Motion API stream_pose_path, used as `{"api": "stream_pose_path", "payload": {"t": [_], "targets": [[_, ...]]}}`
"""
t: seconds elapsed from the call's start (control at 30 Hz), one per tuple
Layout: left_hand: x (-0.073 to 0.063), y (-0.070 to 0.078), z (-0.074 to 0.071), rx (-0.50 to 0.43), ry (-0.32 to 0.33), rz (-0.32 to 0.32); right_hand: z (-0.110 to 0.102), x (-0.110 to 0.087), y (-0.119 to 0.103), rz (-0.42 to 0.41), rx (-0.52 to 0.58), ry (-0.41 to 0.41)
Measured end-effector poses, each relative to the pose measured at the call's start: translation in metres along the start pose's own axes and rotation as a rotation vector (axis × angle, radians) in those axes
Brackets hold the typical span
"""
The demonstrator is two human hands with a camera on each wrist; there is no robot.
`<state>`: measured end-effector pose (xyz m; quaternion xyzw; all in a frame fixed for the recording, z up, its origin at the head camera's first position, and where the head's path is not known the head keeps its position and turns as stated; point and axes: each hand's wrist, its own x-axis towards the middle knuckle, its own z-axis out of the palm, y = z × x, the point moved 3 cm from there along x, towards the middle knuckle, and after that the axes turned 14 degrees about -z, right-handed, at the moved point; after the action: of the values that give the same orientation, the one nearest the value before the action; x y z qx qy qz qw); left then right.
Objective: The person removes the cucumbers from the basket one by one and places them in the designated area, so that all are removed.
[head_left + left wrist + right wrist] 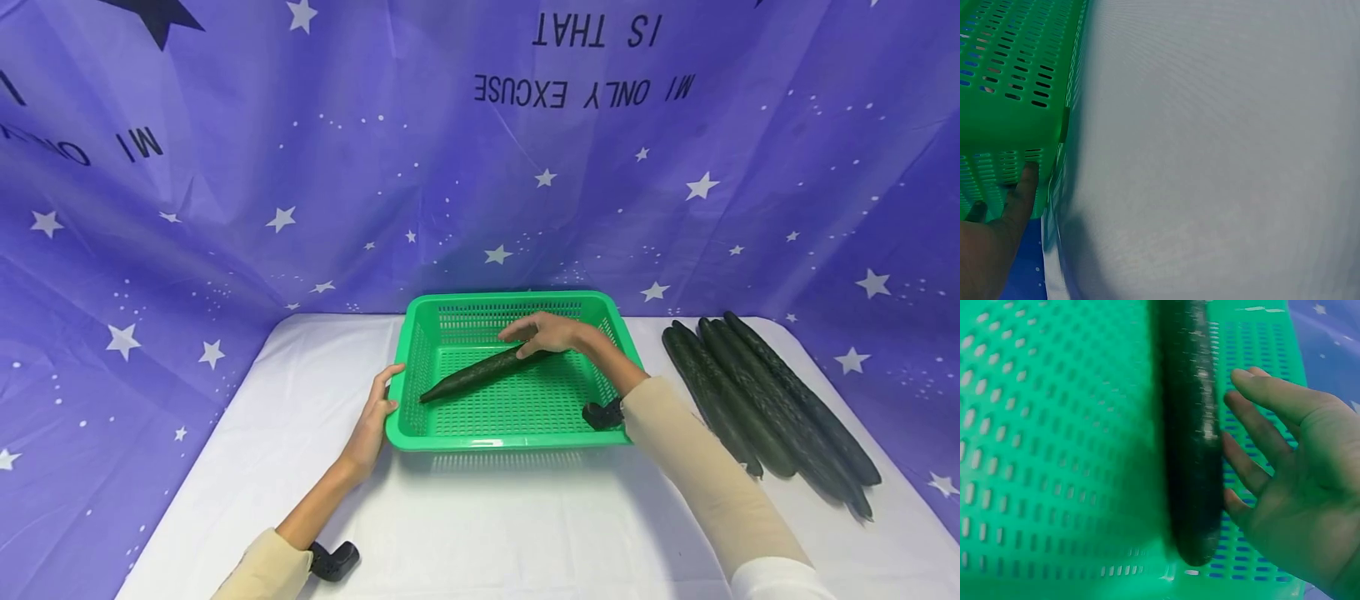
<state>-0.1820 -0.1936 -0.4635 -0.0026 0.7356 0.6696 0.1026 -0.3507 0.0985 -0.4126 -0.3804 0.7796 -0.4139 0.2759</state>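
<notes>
A green plastic basket (510,443) with slotted walls stands on the white table, and one long dark cucumber (476,377) lies slanted inside it. Over the cucumber's upper right end reaches my right hand (550,332). The right wrist view has that hand's loosely bent fingers (1244,465) right at the side of the cucumber (1192,431), not wrapped round it. My left hand (366,437) is at the basket's left side, thumb and fingers at the rim. In the left wrist view, an extended digit (1022,187) touches the slotted outer wall (1010,128).
Several more cucumbers (757,400) lie side by side on the table to the right of the basket. A purple star-printed cloth (450,208) hangs behind and around the white tabletop (480,533). Black devices (335,562) are worn at both wrists.
</notes>
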Motion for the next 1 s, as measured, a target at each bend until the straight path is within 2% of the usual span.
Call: {"api": "stream_pose_path", "payload": {"t": [0.17,0.33,0.53,1.0], "targets": [[0.0008,0.001,-0.0001,0.009,0.001,0.005,0.0056,0.0005,0.0028,-0.013,-0.113,-0.033],[0.001,0.0003,0.0,-0.005,-0.001,0.0,0.0087,0.0012,0.0004,0.016,-0.176,-0.068],[0.0005,-0.0008,-0.0001,-0.012,-0.002,-0.003,0.0108,0.0026,0.0031,0.033,-0.214,-0.08],[0.0004,-0.0005,-0.0002,-0.001,-0.007,0.0,0.0107,0.0035,0.0056,0.016,-0.288,-0.125]]}}
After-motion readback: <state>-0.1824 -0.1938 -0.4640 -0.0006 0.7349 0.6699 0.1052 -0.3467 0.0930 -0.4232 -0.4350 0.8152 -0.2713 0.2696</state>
